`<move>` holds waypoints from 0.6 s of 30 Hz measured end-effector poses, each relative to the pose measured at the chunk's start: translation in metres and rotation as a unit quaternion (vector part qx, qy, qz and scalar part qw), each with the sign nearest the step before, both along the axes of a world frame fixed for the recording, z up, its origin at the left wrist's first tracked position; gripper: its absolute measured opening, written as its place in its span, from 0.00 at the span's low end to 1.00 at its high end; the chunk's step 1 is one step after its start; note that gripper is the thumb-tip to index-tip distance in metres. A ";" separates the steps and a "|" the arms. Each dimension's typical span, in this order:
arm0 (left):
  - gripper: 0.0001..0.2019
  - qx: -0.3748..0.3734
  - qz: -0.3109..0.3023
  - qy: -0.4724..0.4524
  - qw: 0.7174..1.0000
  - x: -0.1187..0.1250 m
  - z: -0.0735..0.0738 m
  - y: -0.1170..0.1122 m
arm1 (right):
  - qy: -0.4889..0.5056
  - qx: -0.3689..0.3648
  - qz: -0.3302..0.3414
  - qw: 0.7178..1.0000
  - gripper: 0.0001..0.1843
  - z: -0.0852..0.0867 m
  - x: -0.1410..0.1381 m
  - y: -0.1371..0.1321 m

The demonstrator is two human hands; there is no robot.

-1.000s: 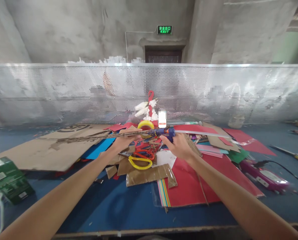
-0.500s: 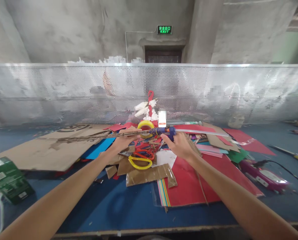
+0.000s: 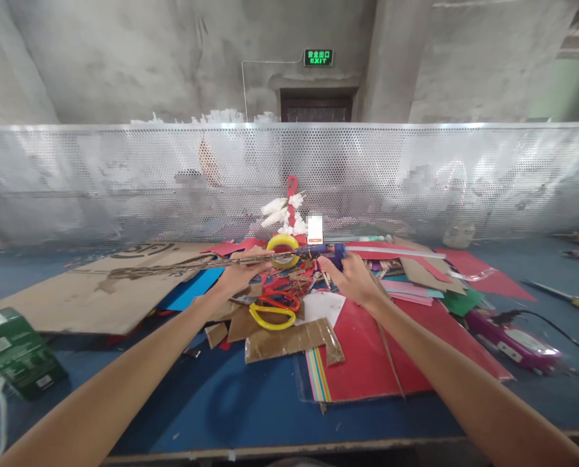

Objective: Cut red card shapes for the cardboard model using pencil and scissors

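The blue plastic glue gun [image 3: 324, 251] lies inside the curled fingers of the right hand [image 3: 358, 279], a long translucent glue stick [image 3: 399, 252] jutting from its back. Its nozzle points toward a long bundle of thin brown stems [image 3: 182, 264], grasped by the left hand's [image 3: 240, 275] fingers; whether the 2 touch is unclear. Both are above the blue tabletop [image 3: 182, 408]; toward its near edge lies a red paper pack [image 3: 367, 357].

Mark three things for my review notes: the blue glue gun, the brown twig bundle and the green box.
Blue glue gun [image 3: 332, 250]: head view, on its body.
Brown twig bundle [image 3: 189, 264]: head view, on its stems, around mid-length.
Green box [image 3: 24, 358]: head view, on its printed face.
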State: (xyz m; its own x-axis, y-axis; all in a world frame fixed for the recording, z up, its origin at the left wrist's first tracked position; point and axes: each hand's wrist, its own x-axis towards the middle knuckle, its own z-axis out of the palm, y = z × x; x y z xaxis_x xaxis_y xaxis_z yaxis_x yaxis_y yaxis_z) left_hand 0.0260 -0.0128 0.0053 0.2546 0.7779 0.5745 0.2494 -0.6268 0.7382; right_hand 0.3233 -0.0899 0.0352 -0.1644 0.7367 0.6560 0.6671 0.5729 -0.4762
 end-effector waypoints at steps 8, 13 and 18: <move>0.20 -0.017 -0.005 0.005 1.000 -0.001 -0.002 0.002 | -0.019 0.021 0.006 1.000 0.23 0.003 -0.006 -0.005; 0.20 -0.024 -0.011 -0.003 1.000 -0.001 -0.001 0.000 | -0.007 0.007 -0.008 1.000 0.23 0.003 -0.001 -0.002; 0.20 -0.026 -0.011 -0.007 1.000 0.001 0.000 -0.002 | -0.011 0.003 -0.015 1.000 0.23 0.002 -0.002 -0.001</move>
